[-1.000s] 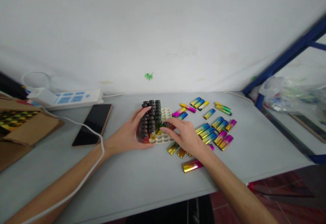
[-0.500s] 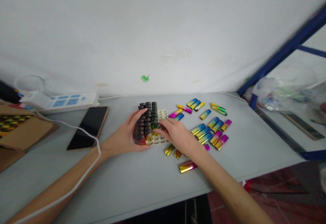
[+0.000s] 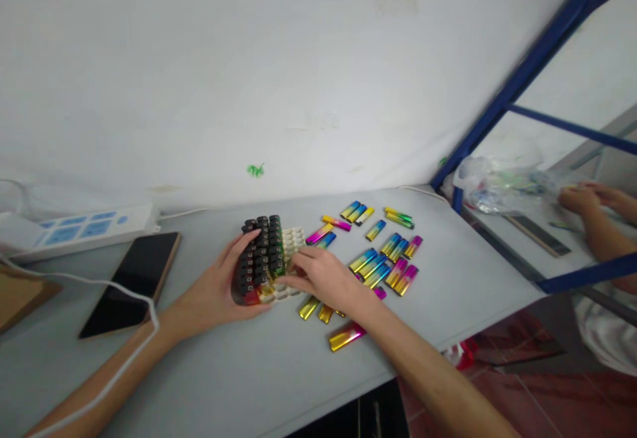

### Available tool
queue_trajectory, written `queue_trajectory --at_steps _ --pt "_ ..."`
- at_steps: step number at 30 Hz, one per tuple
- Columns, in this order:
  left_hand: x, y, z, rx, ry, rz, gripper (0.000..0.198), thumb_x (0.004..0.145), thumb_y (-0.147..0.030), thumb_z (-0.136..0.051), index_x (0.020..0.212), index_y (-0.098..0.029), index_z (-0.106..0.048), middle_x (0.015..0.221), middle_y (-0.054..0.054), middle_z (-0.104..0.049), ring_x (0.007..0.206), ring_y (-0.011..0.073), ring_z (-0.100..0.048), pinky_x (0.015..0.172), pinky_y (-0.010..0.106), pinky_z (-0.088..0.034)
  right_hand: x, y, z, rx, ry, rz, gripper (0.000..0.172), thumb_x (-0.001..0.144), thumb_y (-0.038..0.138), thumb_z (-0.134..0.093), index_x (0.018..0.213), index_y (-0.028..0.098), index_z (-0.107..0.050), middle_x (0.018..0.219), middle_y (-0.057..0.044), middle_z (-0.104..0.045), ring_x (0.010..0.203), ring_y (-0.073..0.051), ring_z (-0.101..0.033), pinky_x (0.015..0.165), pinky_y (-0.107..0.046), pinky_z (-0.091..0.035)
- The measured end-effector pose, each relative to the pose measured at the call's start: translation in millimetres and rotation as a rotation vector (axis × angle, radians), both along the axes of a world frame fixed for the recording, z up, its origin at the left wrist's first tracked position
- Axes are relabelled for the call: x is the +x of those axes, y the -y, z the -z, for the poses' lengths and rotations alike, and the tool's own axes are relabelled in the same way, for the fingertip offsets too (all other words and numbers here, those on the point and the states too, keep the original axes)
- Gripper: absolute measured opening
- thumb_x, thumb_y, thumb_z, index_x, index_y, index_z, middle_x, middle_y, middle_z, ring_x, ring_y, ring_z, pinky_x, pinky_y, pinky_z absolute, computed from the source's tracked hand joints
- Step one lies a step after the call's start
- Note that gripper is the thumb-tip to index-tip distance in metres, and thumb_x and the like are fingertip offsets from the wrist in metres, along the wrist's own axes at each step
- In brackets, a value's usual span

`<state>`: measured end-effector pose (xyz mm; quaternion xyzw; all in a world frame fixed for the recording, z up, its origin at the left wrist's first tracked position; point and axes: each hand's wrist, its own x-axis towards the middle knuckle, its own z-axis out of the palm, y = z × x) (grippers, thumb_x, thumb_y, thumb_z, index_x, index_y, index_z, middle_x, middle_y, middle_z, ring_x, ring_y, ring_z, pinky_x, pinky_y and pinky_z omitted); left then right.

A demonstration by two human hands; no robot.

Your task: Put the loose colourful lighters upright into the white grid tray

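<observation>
A white tray with rows of holes lies on the table, its left part packed with upright black-topped lighters. Some of their bodies show red, yellow or green at the near edge. My left hand wraps round the left side of this block, thumb at the near edge and fingers across the tops. Over the tray's near right part, my right hand has thumb and fingers pinched together beside the lighters; whatever is between the fingertips is hidden. To its right lie many shiny two-colour metal sleeves, blue-yellow and pink-yellow.
A dark phone, a white power strip and part of a cardboard box are at left. A white cable crosses above my left forearm. At right stand a blue metal frame, plastic bags and another person's hands.
The view has swung right, so the table things sit further left and another person's hands and arms show more fully. My right hand has shifted slightly over the tray; my left keeps its hold.
</observation>
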<state>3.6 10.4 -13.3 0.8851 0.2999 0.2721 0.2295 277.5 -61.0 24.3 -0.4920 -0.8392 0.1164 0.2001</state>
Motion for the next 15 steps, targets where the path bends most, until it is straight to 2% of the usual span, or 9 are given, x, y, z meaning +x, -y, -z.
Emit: queue_trajectory --at_steps 2,4,7,9,12,15 --pt "-1 -1 2.4 0.000 -0.010 -0.009 0.133 0.076 -0.049 -0.099 0.182 -0.038 -0.018 0.183 0.018 -0.041 0.165 0.0536 -0.049 0.135 0.073 -0.045 16 0 -2.7 -0.014 -0.102 -0.009 0.036 0.112 0.049 -0.074 0.096 0.017 -0.075 0.095 -0.007 -0.078 0.089 -0.020 -0.072 0.083 -0.030 -0.053" --pt "-2 -2 4.5 -0.003 -0.031 -0.021 0.133 0.077 -0.050 -0.097 0.182 -0.038 -0.017 0.184 0.017 -0.040 0.165 0.0532 -0.048 0.136 0.072 -0.043 39 -3 -7.7 -0.016 -0.216 0.057 0.029 0.114 0.043 -0.073 0.099 0.018 -0.077 0.096 -0.005 -0.081 0.088 -0.019 -0.073 0.083 -0.029 -0.053" --pt "-3 -4 8.1 0.000 -0.028 -0.033 0.132 0.077 -0.052 -0.095 0.182 -0.038 -0.017 0.185 0.016 -0.040 0.165 0.0521 -0.050 0.136 0.068 -0.044 83 -18 -16.7 0.016 -0.278 0.331 0.022 0.115 0.034 -0.070 0.102 0.020 -0.080 0.097 -0.005 -0.084 0.086 -0.019 -0.075 0.084 -0.030 -0.053" --pt "-3 -4 9.9 0.009 -0.010 -0.034 0.131 0.077 -0.053 -0.095 0.182 -0.036 -0.019 0.184 0.018 -0.041 0.164 0.0517 -0.050 0.136 0.068 -0.044 109 -34 -20.6 -0.004 -0.179 0.532 0.017 0.112 0.029 -0.072 0.104 0.018 -0.081 0.100 -0.008 -0.086 0.090 -0.021 -0.077 0.086 -0.031 -0.054" --pt "-4 -3 10.0 0.012 -0.029 -0.044 0.128 0.079 -0.053 -0.094 0.182 -0.034 -0.020 0.184 0.017 -0.041 0.165 0.0490 -0.050 0.137 0.065 -0.044 126 -60 -17.7 -0.058 0.019 0.741 0.028 0.116 0.037 -0.066 0.117 0.015 -0.081 0.116 -0.016 -0.085 0.109 -0.028 -0.078 0.098 -0.036 -0.054" --pt "-4 -2 8.2 0.022 -0.036 -0.061 0.126 0.078 -0.054 -0.093 0.182 -0.033 -0.024 0.183 0.016 -0.045 0.163 0.0473 -0.054 0.136 0.059 -0.047 120 -76 -5.9 -0.059 0.206 0.885 0.050 0.117 0.054 -0.061 0.135 0.011 -0.077 0.140 -0.025 -0.076 0.131 -0.038 -0.068 0.107 -0.045 -0.053"
